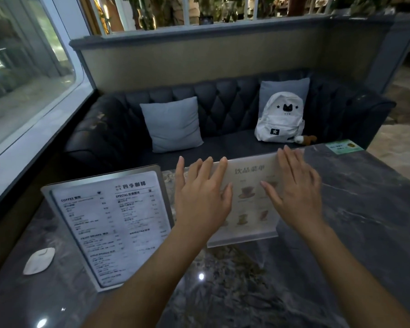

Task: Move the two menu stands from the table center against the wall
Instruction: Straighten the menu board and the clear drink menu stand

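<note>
Head view: left hand [200,200] and right hand [298,190] spread wide, fingers flat, in front of the clear menu stand [249,204] at table [341,221] centre; contact unclear. Grey-framed menu stand [109,226] stands upright just left, nearer the window.

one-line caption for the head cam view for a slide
Both hands, left and right, open around a drinks menu stand beside a coffee menu stand.
</note>
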